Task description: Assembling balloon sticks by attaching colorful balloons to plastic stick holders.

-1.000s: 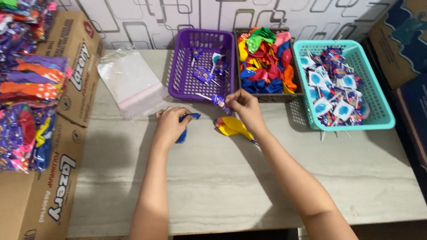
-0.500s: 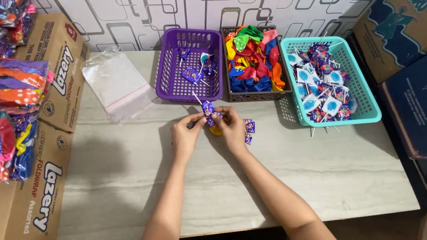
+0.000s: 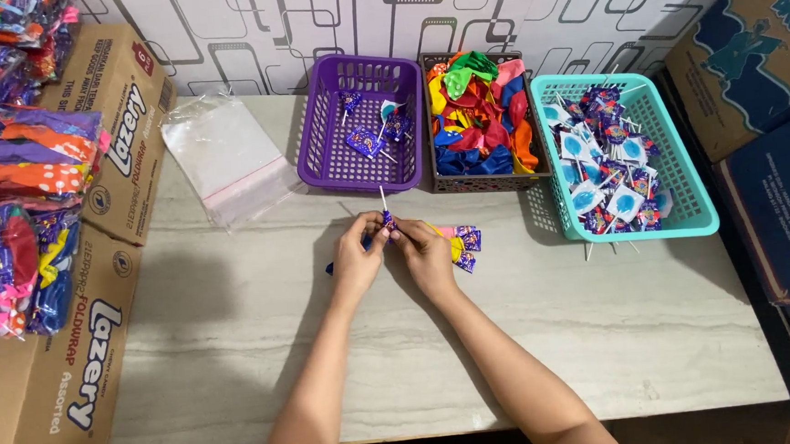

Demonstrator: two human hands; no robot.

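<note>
Two bare forearms reach up from the near edge of the pale marble-look tabletop [image 3: 238,350], and the left hand [image 3: 356,256] and right hand [image 3: 426,257] meet near its middle, fingers pinched narrow around a small purple-wrapped lollipop [image 3: 388,220] whose white stick points up and away; a bit of blue balloon [image 3: 330,269] pokes out below the left hand, though how it joins the sweet is hidden by the fingers. Just beside the right hand, touching the tabletop, lies a small bundle of yellow balloon and purple wrappers [image 3: 460,240], which looks like pieces already put together or waiting. Farther off, a clear plastic bag [image 3: 227,159] lies flat on the left. Along the back stand three baskets side by side: a purple basket [image 3: 317,149] holding only a few wrapped sweets, a dark basket [image 3: 484,182] piled with loose coloured balloons, and a teal basket [image 3: 696,208] well filled with lollipops in blue and white wrappers. Cardboard boxes [image 3: 124,129] with packed balloon bags on top flank the left side. Judging by the nearly bare purple basket and the full supplies, the work seems early, with much left
</note>
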